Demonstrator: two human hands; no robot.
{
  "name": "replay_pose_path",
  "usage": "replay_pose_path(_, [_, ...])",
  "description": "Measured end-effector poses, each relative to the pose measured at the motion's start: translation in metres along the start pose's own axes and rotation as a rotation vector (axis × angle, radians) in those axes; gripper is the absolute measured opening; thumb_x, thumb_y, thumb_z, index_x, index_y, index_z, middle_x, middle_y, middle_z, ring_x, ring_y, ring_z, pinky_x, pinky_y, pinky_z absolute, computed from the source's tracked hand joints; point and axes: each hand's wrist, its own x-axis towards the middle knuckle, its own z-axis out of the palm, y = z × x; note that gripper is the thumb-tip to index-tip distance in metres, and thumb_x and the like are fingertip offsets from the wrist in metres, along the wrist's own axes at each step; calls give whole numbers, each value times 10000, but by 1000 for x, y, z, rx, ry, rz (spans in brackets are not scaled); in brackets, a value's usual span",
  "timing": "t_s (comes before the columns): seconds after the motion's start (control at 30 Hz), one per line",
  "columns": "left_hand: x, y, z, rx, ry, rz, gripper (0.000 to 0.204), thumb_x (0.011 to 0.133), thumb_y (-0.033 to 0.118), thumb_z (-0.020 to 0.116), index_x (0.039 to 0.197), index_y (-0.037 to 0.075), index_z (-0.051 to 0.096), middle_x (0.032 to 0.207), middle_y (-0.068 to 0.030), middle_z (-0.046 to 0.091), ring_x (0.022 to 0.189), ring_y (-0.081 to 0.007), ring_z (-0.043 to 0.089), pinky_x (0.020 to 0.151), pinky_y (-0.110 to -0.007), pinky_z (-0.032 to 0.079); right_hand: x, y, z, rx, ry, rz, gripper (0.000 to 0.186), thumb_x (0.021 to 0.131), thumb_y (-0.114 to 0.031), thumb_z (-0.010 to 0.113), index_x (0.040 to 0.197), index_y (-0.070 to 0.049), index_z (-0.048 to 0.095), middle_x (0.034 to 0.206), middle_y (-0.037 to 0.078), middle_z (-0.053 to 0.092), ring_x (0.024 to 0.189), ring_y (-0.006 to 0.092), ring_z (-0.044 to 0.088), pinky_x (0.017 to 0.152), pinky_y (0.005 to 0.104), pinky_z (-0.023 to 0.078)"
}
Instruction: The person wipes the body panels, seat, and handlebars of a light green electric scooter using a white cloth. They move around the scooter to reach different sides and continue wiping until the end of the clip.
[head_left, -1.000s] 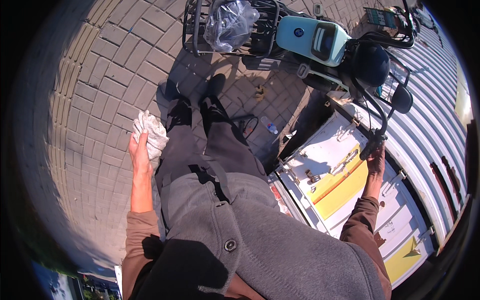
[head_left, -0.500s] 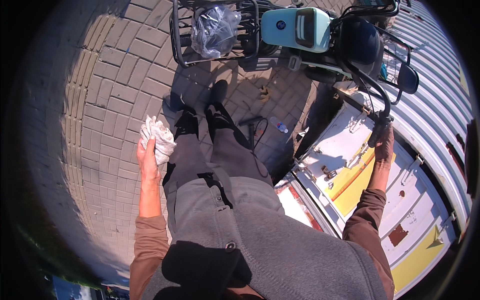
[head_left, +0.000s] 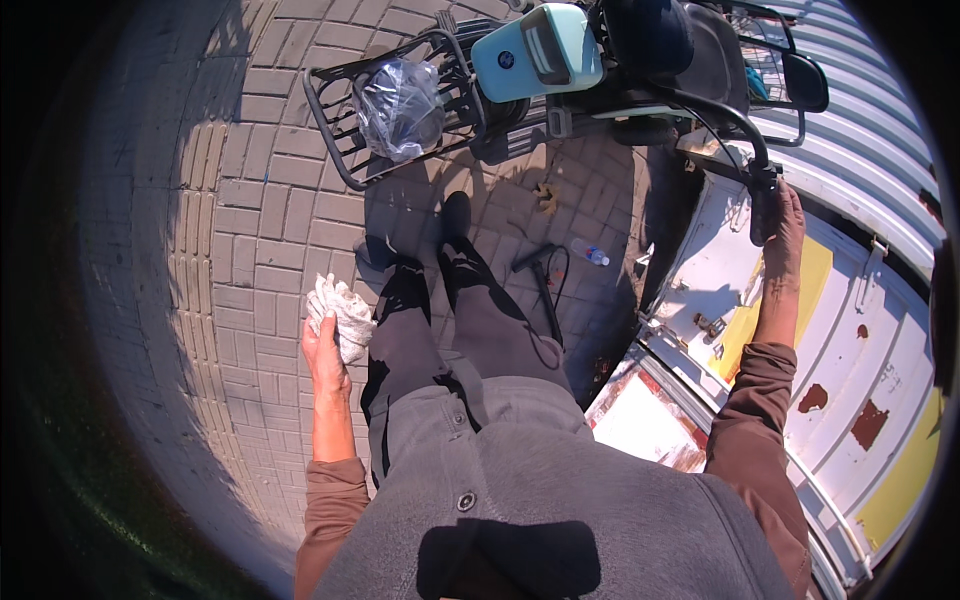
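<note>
A crumpled white cloth [head_left: 343,318] is bunched in my left hand [head_left: 325,355], held out over the paving at my left side. With my arm reaching forward on the right, my right hand [head_left: 785,245] closes around the black handlebar grip [head_left: 764,212] of an electric scooter; some of its fingers are hidden behind the grip. The scooter stands across the far side, with a teal case [head_left: 540,52] and a black seat [head_left: 650,35]. Its black metal rack [head_left: 340,150] carries a clear plastic bag [head_left: 400,110].
A white and yellow metal panel with rust spots [head_left: 840,370] lies at my right, beside corrugated sheeting [head_left: 860,110]. On the brick paving [head_left: 250,260] are a black hand pump [head_left: 545,285], a small plastic bottle [head_left: 590,252] and a dry leaf [head_left: 547,198].
The scooter has shifted left against the paving, its rack end swinging nearer to me. My right hand has moved forward with the grip. The cloth stays in my left hand.
</note>
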Motion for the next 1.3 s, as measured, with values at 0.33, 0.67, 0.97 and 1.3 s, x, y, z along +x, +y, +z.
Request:
replay_pose_path(0.33, [13,21,16,141,-116,7,370,1016,158,602,1359,22,578,1252,-80,686,1100,-177,674,960,-337,538,-16,-7,18,-28,26,-55,240,992,-227,724,1165,-61,733,1033,22,748,904,75,686,810,197,533])
replay_pose_path(0.67, [-10,17,88,269,-336,-12,460,1055,317,592,1405,24,533,1246,-69,666,1103,-160,645,962,-331,515,-222,52,149,-286,-46,-220,244,987,-166,696,1198,-46,668,1022,77,683,934,178,661,852,300,525])
replay_pose_path(0.97, [-74,-17,223,237,-740,-239,818,1059,680,293,1549,31,387,1466,-95,547,1323,-207,549,1069,-385,450,-279,152,208,-2,-646,88,745,926,-295,732,1572,-171,384,1349,162,533,1201,362,594,1016,420,493])
replay_pose_path(1.3, [-59,-39,258,673,-525,20,548,1054,443,583,1432,49,541,1198,-102,721,1080,-162,657,889,-316,527,-207,134,55,399,-89,342,544,953,-219,723,1395,27,524,1226,77,658,1076,119,620,945,278,507])
